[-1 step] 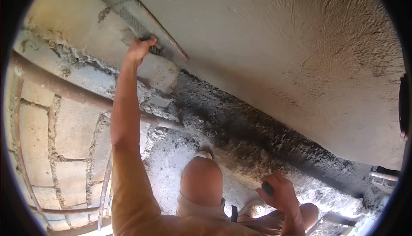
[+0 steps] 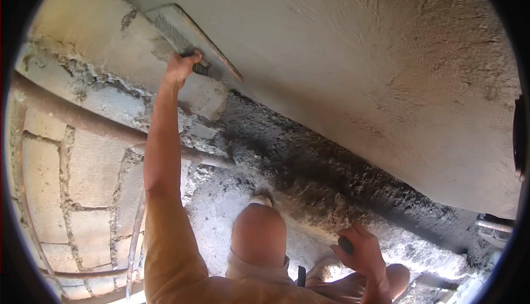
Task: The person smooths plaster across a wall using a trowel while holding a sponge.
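Observation:
Reaching up and away on the left, my left hand (image 2: 181, 70) is closed around the grip of a flat rectangular plastering trowel (image 2: 171, 30). The trowel's blade lies along the edge of the smooth plastered wall (image 2: 309, 44), and its long rim looks coated with mortar. Low on the right, near my bent knee, my right hand (image 2: 361, 253) is wrapped round a dark handle (image 2: 345, 244). Whatever that handle belongs to is hidden behind the hand.
A rusty pipe (image 2: 83, 116) crosses on the left in front of a block wall (image 2: 91, 177). Rough dark rubble (image 2: 309, 166) runs along the foot of the plastered wall. Thinner rusty bars (image 2: 135, 232) stand at lower left. A metal object (image 2: 494, 229) sits at far right.
The trowel and my left hand have shifted slightly down and toward me along the plaster's edge. My right hand has hardly moved.

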